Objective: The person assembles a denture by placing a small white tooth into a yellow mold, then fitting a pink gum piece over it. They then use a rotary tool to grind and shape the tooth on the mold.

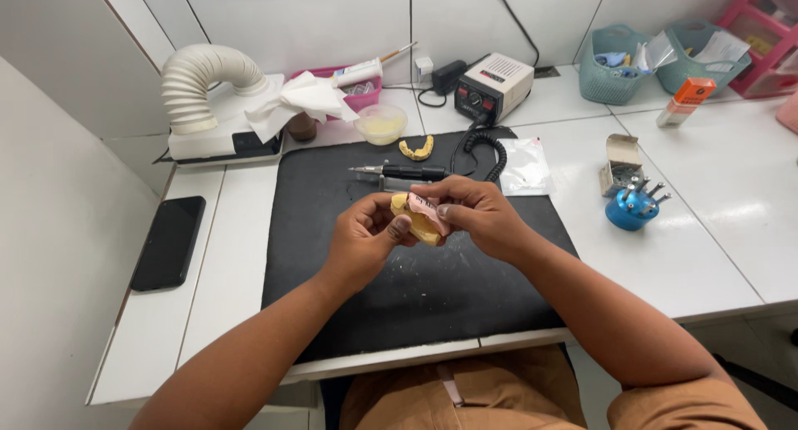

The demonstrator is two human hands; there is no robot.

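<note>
Both of my hands meet over the black mat point(416, 289) and hold one small object together. It is a yellow dental cast point(422, 227) with a pink wax plate point(427, 208) on top. My left hand point(363, 239) grips it from the left, thumb against its lower edge. My right hand point(480, 214) pinches the pink plate from the right. Just behind the hands a black rotary handpiece point(399, 172) lies on the mat, and a second yellow arch-shaped cast point(416, 149) lies farther back.
A grey motor control box point(493, 86) with a coiled cord stands at the back, beside a small bowl point(381, 123) and a white suction hose point(204, 85). A black phone point(169, 241) lies left. A blue bur holder point(631, 208), a small open box point(623, 161) and teal baskets point(613, 64) are right.
</note>
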